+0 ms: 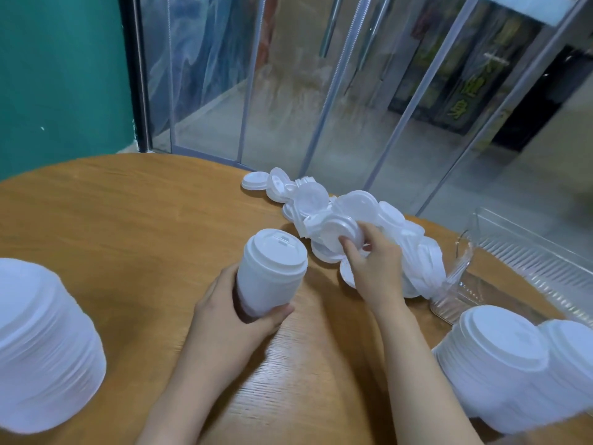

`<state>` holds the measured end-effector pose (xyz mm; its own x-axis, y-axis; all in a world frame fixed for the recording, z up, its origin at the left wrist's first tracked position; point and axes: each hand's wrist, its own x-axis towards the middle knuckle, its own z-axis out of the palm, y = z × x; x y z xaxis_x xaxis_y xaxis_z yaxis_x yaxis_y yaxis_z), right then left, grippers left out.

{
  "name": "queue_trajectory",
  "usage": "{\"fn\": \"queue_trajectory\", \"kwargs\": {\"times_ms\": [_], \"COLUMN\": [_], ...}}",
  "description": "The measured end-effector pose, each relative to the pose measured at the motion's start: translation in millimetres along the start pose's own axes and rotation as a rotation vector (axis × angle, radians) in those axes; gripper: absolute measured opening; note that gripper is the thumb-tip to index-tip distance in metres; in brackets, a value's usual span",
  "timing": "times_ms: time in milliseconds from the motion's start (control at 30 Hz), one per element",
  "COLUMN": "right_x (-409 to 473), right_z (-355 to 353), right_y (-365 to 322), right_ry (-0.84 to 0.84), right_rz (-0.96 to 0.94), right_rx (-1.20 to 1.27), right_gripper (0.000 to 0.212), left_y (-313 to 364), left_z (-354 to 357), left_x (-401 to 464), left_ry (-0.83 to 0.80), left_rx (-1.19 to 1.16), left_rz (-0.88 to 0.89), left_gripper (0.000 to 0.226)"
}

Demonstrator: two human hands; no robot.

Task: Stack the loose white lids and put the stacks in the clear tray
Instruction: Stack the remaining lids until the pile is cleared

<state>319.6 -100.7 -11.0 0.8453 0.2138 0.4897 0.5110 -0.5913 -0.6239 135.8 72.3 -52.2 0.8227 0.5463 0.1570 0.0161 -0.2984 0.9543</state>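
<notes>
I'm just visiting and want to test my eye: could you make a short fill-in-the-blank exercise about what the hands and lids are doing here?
1. The left hand grips a stack of white ____.
2. The right hand pinches a lid from the loose ____.
3. Everything rests on a round ____ table.
4. The clear tray lies at the table's ____ edge.

Missing words: lids; pile; wooden; right
</notes>
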Motion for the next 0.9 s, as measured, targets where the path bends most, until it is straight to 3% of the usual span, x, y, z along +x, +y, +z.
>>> {"fn": "queue_trajectory", "kwargs": {"times_ms": [100, 267, 533, 733, 900], "right_x": [-22, -53, -62, -62, -62], "right_z": [-14, 1, 17, 9, 13], "right_y": [-9, -3, 9, 5, 0], "right_ry": [-0.008, -0.185, -0.314, -0.492, -0.464], "right_rz": [0.043, 0.110, 0.208, 0.327, 0.274], "right_rx": [0.184, 0.255, 0.228, 0.227, 0.140], "right_gripper": [0.006, 0.013, 0.040, 0.091, 0.083], "left_y": [6, 9, 12, 13, 13], "left_z": [-7, -8, -18, -21, -18], "left_x": [-8, -22, -28, -29, -26], "left_ry": [0.000, 0.015, -0.009, -0.032, -0.036], "left_rx": [0.020, 0.089, 0.133, 0.120, 0.097], "left_rz": [-0.011, 0.009, 0.013, -0.013, 0.007], "left_gripper": [0.065, 0.060, 0.064, 0.053, 0.052]}}
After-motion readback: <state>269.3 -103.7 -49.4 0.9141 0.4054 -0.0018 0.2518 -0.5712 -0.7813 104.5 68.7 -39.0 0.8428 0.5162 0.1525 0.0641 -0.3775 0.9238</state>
